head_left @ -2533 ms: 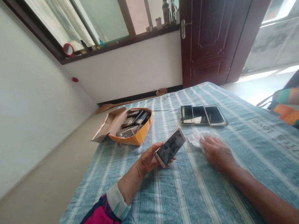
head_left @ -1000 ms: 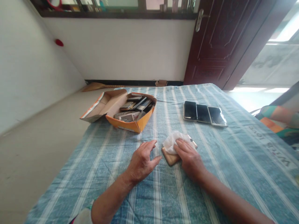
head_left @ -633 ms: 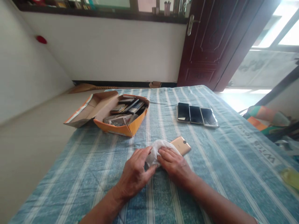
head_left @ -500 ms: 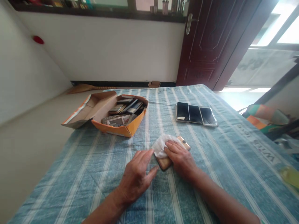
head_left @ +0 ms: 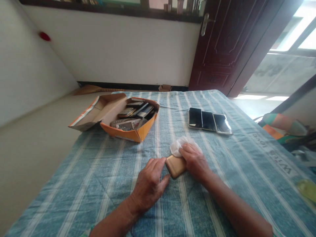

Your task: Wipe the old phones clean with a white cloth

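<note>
A gold smartphone (head_left: 175, 166) lies back up on the striped cloth, its far end covered. My right hand (head_left: 195, 162) presses a crumpled white tissue (head_left: 177, 147) down over that far part, fingers closed on it. At the phone's left end is my left hand (head_left: 151, 182), its fingertips touching one corner and its thumb at the near edge, steadying it between them. Farther right, three dark-screened phones (head_left: 208, 121) lie side by side. To the left stands an open orange cardboard box (head_left: 145, 130) with several old phones (head_left: 128, 112) inside.
A blue and white striped cloth (head_left: 118, 197) covers the table. The box's flap (head_left: 91, 112) leans out to the left. Behind are a white wall and a dark red door (head_left: 217, 49). A yellowish object (head_left: 306, 189) is at the right edge.
My right hand has slid the tissue up and right along the phone, baring more of its gold back. My left fingers have come onto the phone's end. The view has shifted slightly.
</note>
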A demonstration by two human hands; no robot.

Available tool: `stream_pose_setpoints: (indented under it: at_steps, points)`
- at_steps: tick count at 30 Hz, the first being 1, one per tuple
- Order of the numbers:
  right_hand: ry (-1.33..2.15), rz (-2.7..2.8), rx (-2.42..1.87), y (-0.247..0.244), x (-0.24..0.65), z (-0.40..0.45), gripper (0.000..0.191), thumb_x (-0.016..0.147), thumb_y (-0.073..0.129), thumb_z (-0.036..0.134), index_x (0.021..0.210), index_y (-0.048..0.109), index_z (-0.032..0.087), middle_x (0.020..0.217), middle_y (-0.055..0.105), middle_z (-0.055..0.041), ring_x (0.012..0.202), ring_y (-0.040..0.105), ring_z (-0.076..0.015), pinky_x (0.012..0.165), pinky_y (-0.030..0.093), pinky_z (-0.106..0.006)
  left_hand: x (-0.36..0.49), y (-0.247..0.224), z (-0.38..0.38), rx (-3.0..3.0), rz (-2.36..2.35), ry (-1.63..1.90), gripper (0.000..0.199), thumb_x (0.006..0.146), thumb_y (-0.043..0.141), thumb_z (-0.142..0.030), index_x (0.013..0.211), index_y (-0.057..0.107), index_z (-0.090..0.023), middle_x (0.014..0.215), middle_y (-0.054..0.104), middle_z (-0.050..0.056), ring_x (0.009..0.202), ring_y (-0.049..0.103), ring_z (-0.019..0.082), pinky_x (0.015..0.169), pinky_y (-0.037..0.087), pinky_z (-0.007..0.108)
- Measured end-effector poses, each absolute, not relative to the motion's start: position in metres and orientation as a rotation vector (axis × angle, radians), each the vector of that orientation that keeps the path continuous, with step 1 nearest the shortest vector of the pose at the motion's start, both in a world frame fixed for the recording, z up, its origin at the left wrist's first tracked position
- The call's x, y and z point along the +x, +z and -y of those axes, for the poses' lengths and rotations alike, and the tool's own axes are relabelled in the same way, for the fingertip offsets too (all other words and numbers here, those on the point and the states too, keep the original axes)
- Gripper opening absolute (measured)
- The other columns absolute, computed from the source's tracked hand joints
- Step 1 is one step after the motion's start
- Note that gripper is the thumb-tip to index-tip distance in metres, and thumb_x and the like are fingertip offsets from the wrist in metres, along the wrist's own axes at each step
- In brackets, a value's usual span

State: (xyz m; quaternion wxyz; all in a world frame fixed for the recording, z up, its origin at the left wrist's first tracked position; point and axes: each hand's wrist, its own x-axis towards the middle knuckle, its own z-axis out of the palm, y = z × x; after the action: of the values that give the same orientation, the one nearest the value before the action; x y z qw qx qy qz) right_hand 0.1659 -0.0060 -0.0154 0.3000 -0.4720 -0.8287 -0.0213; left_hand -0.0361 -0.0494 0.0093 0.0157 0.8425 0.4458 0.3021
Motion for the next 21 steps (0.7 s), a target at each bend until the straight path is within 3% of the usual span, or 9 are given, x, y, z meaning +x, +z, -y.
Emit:
stream_pose_setpoints:
  at_steps: [3, 9, 13, 16, 18, 21]
  points:
    - [-0.030, 2.308, -1.210, -0.008, 0.143, 0.009, 0.022, 0.091, 0.049, 0.014, 0.074, 0.063, 0.018, 0.077, 0.061, -0.0055, 0.080, 0.056, -0.0204, 0.076, 0.049, -0.033, -0.038, 0.006, 0.049, 2.640, -1.412, 0.999, 0.042, 0.077, 0.059, -0.014, 0.117, 0.047, -0.014, 0.097, 0.066, 0.012, 0.088, 0.064, 0.026, 0.076, 0.057, 0.039]
    - [-0.009, 2.431, -0.946, -0.008, 0.116, 0.020, 0.018, 0.092, 0.052, 0.018, 0.077, 0.063, 0.016, 0.074, 0.058, -0.0035, 0.076, 0.053, -0.0184, 0.075, 0.049, -0.032, -0.040, 0.008, 0.048, 2.593, -1.459, 1.092, 0.048, 0.080, 0.052, -0.014, 0.126, 0.041, -0.015, 0.096, 0.065, 0.010, 0.086, 0.065, 0.024, 0.077, 0.057, 0.037]
    - [0.014, 2.430, -0.859, -0.007, 0.129, 0.020, 0.020, 0.095, 0.047, 0.020, 0.088, 0.066, 0.018, 0.083, 0.064, -0.0032, 0.085, 0.058, -0.0176, 0.086, 0.049, -0.031, -0.040, 0.013, 0.049, 2.584, -1.395, 1.056, 0.055, 0.077, 0.055, -0.014, 0.130, 0.039, -0.017, 0.101, 0.065, 0.010, 0.091, 0.065, 0.024, 0.079, 0.057, 0.037]
    - [-0.051, 2.276, -1.019, -0.010, 0.155, 0.011, 0.023, 0.095, 0.044, 0.019, 0.097, 0.066, 0.019, 0.099, 0.067, -0.0067, 0.100, 0.060, -0.0198, 0.095, 0.047, -0.034, -0.040, 0.014, 0.050, 2.601, -1.374, 1.020, 0.058, 0.076, 0.060, -0.018, 0.130, 0.039, -0.018, 0.104, 0.064, 0.011, 0.094, 0.064, 0.026, 0.080, 0.057, 0.040]
    - [-0.072, 2.195, -1.141, -0.017, 0.173, 0.004, 0.031, 0.092, 0.037, 0.012, 0.104, 0.066, 0.017, 0.108, 0.066, -0.0117, 0.107, 0.059, -0.0246, 0.093, 0.049, -0.040, -0.041, 0.013, 0.051, 2.631, -1.352, 1.000, 0.059, 0.075, 0.062, -0.019, 0.130, 0.039, -0.018, 0.108, 0.064, 0.012, 0.098, 0.063, 0.028, 0.082, 0.056, 0.042]
    - [-0.107, 2.015, -1.406, -0.030, 0.189, 0.002, 0.041, 0.086, 0.035, 0.005, 0.110, 0.065, 0.018, 0.115, 0.066, -0.0115, 0.108, 0.061, -0.0246, 0.089, 0.052, -0.038, -0.041, 0.010, 0.049, 2.652, -1.324, 0.967, 0.060, 0.074, 0.063, -0.017, 0.129, 0.041, -0.016, 0.111, 0.064, 0.014, 0.102, 0.062, 0.029, 0.086, 0.055, 0.045]
